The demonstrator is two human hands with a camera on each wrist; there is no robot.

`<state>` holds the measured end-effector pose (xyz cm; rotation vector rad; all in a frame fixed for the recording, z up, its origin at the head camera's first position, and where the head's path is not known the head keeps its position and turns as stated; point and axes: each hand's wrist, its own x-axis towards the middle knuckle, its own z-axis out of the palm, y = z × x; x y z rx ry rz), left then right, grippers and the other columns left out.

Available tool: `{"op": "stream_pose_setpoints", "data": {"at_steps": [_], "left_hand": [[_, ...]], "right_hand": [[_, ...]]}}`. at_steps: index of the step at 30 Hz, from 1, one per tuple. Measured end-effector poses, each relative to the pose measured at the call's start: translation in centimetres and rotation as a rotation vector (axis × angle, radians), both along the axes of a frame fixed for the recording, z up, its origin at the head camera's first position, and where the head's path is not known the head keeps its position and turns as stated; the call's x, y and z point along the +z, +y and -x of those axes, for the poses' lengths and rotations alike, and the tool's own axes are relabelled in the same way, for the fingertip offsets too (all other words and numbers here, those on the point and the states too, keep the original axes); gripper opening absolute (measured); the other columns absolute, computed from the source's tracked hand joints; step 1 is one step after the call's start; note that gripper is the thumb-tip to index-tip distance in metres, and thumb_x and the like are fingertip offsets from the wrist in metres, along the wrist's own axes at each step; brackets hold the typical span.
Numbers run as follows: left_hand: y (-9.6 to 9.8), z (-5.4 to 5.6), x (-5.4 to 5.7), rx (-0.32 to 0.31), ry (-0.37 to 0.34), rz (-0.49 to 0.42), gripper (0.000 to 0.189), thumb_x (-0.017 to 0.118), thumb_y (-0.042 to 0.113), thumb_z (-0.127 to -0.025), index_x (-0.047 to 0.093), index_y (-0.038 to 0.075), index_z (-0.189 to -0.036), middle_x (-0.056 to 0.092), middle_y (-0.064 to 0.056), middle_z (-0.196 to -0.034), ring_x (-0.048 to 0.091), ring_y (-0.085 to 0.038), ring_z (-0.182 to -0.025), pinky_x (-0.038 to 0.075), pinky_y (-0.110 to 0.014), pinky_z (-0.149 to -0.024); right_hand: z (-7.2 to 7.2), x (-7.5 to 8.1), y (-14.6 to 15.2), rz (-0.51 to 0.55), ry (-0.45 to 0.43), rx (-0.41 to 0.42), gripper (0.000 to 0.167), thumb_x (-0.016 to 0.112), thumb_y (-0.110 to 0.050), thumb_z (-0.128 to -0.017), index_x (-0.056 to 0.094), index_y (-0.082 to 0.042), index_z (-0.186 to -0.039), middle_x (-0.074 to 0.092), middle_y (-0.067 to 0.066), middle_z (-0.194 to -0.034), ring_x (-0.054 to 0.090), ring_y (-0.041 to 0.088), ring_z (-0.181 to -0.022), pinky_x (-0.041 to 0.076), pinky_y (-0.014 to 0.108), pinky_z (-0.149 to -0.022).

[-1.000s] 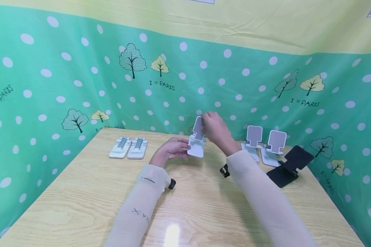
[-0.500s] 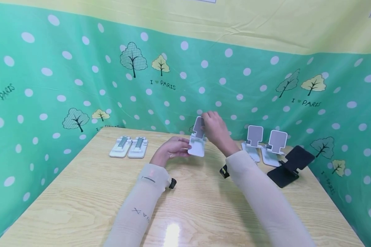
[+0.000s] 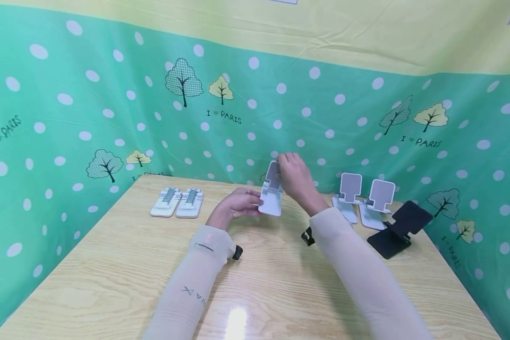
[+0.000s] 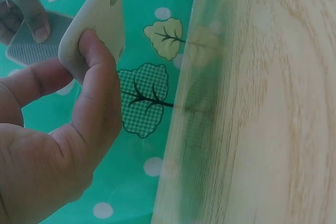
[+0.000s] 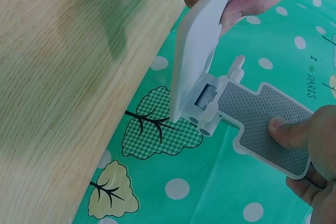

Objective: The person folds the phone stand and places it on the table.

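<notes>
A white folding phone stand (image 3: 271,200) with a grey textured pad is held in the air over the back of the table, its panel unfolded from the base. My left hand (image 3: 241,204) pinches the edge of the white base, which the left wrist view shows between thumb and fingers (image 4: 100,77). My right hand (image 3: 296,179) grips the grey-padded panel (image 5: 268,127), thumb on the pad and fingers behind. In the right wrist view the hinge (image 5: 206,103) shows between base and panel.
Two folded white stands (image 3: 165,203) lie at the back left of the wooden table (image 3: 255,283). At the right stand two unfolded white stands (image 3: 350,186) and a black one (image 3: 388,242). A green dotted curtain (image 3: 246,127) hangs behind the table.
Both hands keep their hold on the phone stand with hardly any movement. The whole head view has shifted very slightly.
</notes>
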<state>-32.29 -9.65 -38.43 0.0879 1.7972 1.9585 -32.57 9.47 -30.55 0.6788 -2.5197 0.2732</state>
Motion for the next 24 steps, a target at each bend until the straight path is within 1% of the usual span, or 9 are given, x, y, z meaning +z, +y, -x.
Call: {"op": "stream_pose_setpoints", "data": {"at_steps": [5, 10, 12, 16, 20, 24], "left_hand": [[0.05, 0.06, -0.06, 0.002, 0.001, -0.01, 0.044, 0.056, -0.008, -0.097, 0.048, -0.014, -0.14, 0.058, -0.032, -0.133, 0.064, -0.042, -0.116, 0.053, -0.052, -0.102], [0.08, 0.1, -0.1, 0.004, -0.005, -0.005, 0.044, 0.056, -0.009, -0.097, 0.048, -0.014, -0.14, 0.058, -0.031, -0.133, 0.064, -0.042, -0.116, 0.054, -0.051, -0.101], [0.1, 0.08, -0.06, 0.005, -0.005, -0.004, 0.044, 0.057, -0.008, -0.097, 0.049, -0.013, -0.139, 0.059, -0.031, -0.133, 0.065, -0.041, -0.115, 0.056, -0.049, -0.098], [0.08, 0.03, 0.02, 0.009, -0.002, -0.003, 0.042, 0.057, -0.008, -0.097, 0.05, -0.013, -0.138, 0.059, -0.03, -0.132, 0.066, -0.039, -0.112, 0.061, -0.042, -0.089], [0.09, 0.03, 0.06, 0.006, 0.003, 0.008, 0.041, 0.057, -0.008, -0.097, 0.052, -0.012, -0.137, 0.061, -0.03, -0.131, 0.068, -0.036, -0.107, 0.062, -0.037, -0.081], [0.11, 0.08, 0.05, 0.001, 0.008, 0.012, 0.041, 0.057, -0.008, -0.097, 0.052, -0.012, -0.137, 0.061, -0.029, -0.13, 0.068, -0.035, -0.106, 0.062, -0.038, -0.082]], "right_hand": [[-0.02, -0.04, -0.04, 0.007, -0.006, -0.008, 0.037, 0.081, -0.002, -0.085, 0.062, 0.003, -0.117, 0.065, 0.018, -0.11, 0.058, 0.032, -0.101, 0.054, 0.041, -0.09], [-0.09, -0.1, -0.1, 0.005, 0.004, -0.009, 0.035, 0.08, -0.001, -0.085, 0.062, 0.003, -0.115, 0.064, 0.017, -0.109, 0.058, 0.032, -0.099, 0.054, 0.041, -0.089], [-0.1, -0.1, -0.15, 0.006, 0.012, -0.007, 0.034, 0.08, 0.0, -0.085, 0.062, 0.002, -0.114, 0.064, 0.017, -0.108, 0.057, 0.031, -0.099, 0.054, 0.041, -0.088], [-0.14, -0.03, -0.24, -0.005, 0.031, -0.006, 0.032, 0.079, 0.001, -0.085, 0.062, 0.002, -0.112, 0.064, 0.016, -0.106, 0.057, 0.03, -0.096, 0.053, 0.04, -0.086], [-0.17, -0.01, -0.28, -0.022, 0.042, -0.017, 0.03, 0.078, 0.002, -0.086, 0.062, 0.002, -0.111, 0.063, 0.016, -0.103, 0.057, 0.03, -0.094, 0.053, 0.039, -0.084], [-0.17, -0.08, -0.42, -0.026, 0.05, -0.034, 0.029, 0.078, 0.002, -0.085, 0.061, 0.002, -0.108, 0.063, 0.016, -0.102, 0.056, 0.03, -0.093, 0.053, 0.039, -0.082]]}}
